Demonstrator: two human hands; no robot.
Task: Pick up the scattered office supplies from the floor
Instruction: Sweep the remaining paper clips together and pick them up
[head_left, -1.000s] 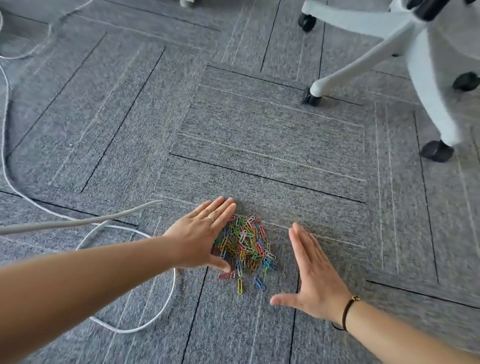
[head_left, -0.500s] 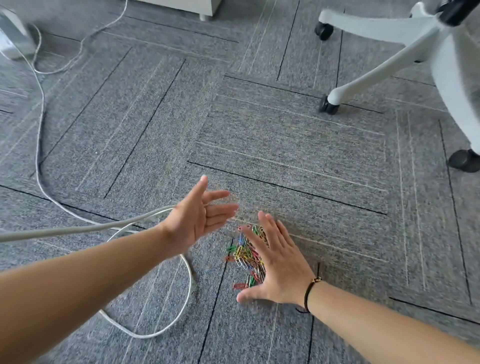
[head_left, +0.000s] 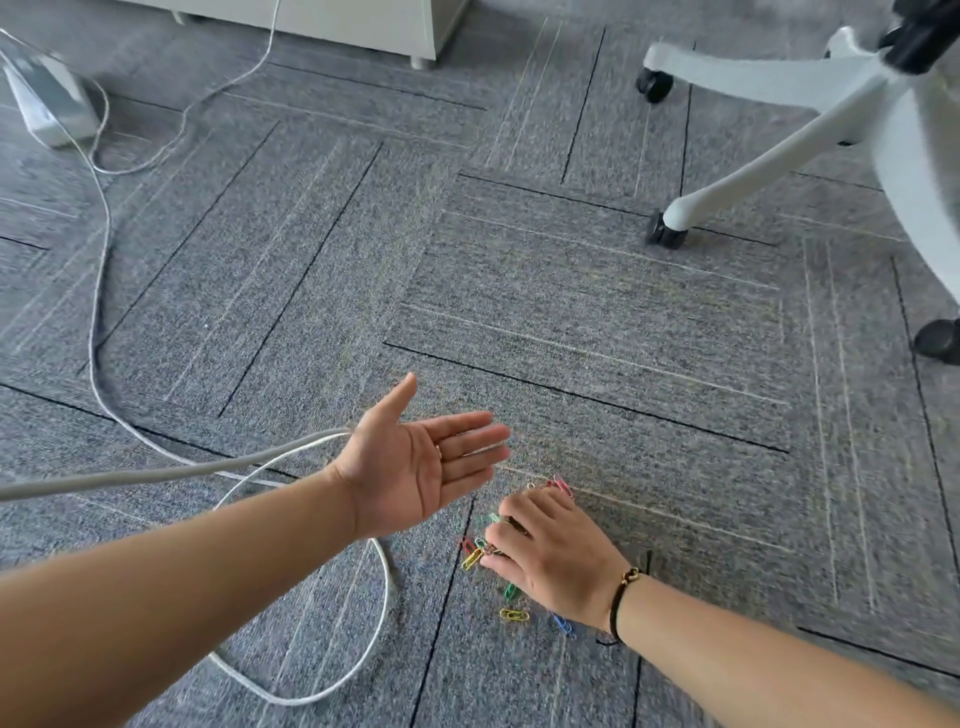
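**Clips under the right hand, left palm waiting beside**

The paper clips (head_left: 511, 566) lie bunched on the carpet floor (head_left: 571, 322), mostly beneath the right hand (head_left: 550, 556), whose fingers curl down onto the pile and gather some of it (how many are truly held cannot be told). A few strays sit at its near edge. The left hand (head_left: 421, 462) hovers just to the left and beyond, palm up, fingers straight, holding nothing. Any transfer would likely run leftward and slightly away. A white cable (head_left: 311, 691) loops nearby.
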